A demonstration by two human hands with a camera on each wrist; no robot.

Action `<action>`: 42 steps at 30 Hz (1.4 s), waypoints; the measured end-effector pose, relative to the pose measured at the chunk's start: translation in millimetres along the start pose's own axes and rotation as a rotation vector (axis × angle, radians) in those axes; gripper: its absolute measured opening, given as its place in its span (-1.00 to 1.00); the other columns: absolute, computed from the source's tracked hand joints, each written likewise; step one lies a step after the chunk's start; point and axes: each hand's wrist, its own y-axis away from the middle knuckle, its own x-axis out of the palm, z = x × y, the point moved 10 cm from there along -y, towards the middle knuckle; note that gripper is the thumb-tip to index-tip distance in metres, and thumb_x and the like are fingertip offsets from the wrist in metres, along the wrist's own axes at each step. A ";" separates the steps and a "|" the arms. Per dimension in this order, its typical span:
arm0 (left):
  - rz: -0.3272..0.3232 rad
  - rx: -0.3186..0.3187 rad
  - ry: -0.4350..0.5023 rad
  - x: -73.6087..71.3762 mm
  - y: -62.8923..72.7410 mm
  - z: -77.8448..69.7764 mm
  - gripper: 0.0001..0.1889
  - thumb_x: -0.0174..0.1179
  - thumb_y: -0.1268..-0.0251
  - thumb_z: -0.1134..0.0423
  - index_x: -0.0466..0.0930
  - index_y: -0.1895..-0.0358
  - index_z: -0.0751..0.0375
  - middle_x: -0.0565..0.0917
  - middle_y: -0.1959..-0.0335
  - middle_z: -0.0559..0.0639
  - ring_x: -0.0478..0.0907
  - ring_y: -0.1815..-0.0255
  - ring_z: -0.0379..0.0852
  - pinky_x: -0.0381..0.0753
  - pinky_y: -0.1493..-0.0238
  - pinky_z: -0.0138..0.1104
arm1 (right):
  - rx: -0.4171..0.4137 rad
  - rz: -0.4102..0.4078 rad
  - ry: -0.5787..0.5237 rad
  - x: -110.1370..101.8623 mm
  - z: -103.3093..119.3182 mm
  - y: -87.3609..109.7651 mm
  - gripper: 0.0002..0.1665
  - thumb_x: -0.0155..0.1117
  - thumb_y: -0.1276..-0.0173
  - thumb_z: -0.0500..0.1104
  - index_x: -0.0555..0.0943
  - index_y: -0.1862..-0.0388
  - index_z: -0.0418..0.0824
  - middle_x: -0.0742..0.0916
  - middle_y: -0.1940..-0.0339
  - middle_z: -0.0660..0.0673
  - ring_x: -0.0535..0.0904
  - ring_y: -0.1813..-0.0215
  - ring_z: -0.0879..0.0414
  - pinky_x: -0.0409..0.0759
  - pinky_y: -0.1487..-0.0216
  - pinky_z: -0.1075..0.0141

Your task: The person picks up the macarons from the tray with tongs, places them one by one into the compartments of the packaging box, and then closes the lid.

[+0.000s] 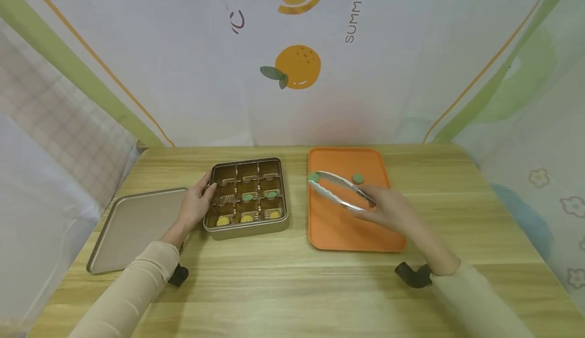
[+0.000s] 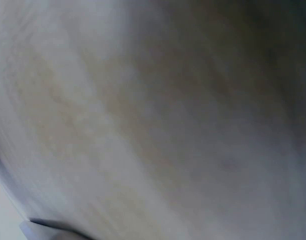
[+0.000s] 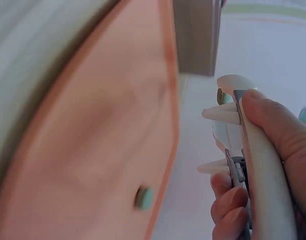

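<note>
My left hand (image 1: pixel 194 207) grips the left side of a square gold tin (image 1: pixel 251 230), its thumb over the rim. A divided insert in the tin has two green cookies (image 1: pixel 247 197) in its middle row and three yellow cookies (image 1: pixel 247 218) in the front row. Over an orange tray (image 1: pixel 347 237), my right hand (image 1: pixel 388 208) holds metal tongs (image 1: pixel 340 179). Between the tong tips is a green cookie (image 1: pixel 313 177), partly hidden in the right wrist view. Another green cookie (image 1: pixel 358 178) lies on the tray. The left wrist view is a blur.
A flat gold lid (image 1: pixel 141 229) lies left of the tin. Wood-grain tabletop (image 1: pixel 274 287) runs in front of and between the tin and the tray. A printed cloth (image 1: pixel 205 74) hangs behind the table. Black curved pieces (image 1: pixel 413 275) show near both wrists.
</note>
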 end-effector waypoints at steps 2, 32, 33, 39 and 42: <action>0.002 -0.001 0.000 -0.1 -0.5 0.1 -0.42 -0.20 -0.53 0.07 -0.04 -0.48 0.23 0.07 -0.46 0.23 0.08 -0.42 0.26 0.09 -0.38 0.06 | -0.032 -0.007 0.014 1.7 14.1 -9.8 -0.59 0.48 -0.08 -0.02 0.51 0.22 -0.16 0.50 0.56 -0.02 0.29 0.56 0.21 0.27 0.56 0.39; 0.002 -0.009 0.006 0.8 -1.8 0.3 -0.43 -0.17 -0.52 0.12 -0.03 -0.48 0.22 0.09 -0.44 0.26 0.10 -0.41 0.28 0.15 -0.35 0.09 | -0.148 0.220 0.127 75.8 133.1 -100.6 -0.21 0.42 -0.08 0.17 0.49 -0.22 -0.20 0.61 0.48 0.01 0.34 0.50 0.19 0.37 0.47 0.37; 0.000 -0.008 0.008 0.8 -2.1 0.7 -0.44 -0.17 -0.52 0.13 -0.02 -0.48 0.22 0.09 -0.44 0.26 0.08 -0.41 0.28 0.13 -0.36 0.08 | -0.152 0.223 0.138 77.2 134.4 -101.9 -0.22 0.42 -0.08 0.18 0.49 -0.21 -0.19 0.61 0.47 0.02 0.34 0.50 0.19 0.38 0.46 0.37; -0.014 -0.005 0.014 -0.1 -2.6 1.8 -0.44 -0.15 -0.52 0.15 0.01 -0.47 0.24 0.12 -0.42 0.29 0.08 -0.40 0.30 0.11 -0.36 0.08 | -0.153 0.239 0.179 84.2 138.0 -107.6 -0.18 0.40 -0.09 0.21 0.48 -0.24 -0.20 0.65 0.47 0.01 0.39 0.46 0.17 0.42 0.41 0.35; -0.015 -0.008 0.012 -0.9 -2.0 3.0 -0.44 -0.15 -0.52 0.15 0.00 -0.47 0.23 0.12 -0.42 0.29 0.08 -0.41 0.29 0.11 -0.36 0.08 | -0.146 0.247 0.166 85.6 139.6 -109.0 -0.17 0.40 -0.09 0.21 0.46 -0.26 -0.20 0.57 0.58 0.05 0.35 0.48 0.18 0.37 0.45 0.38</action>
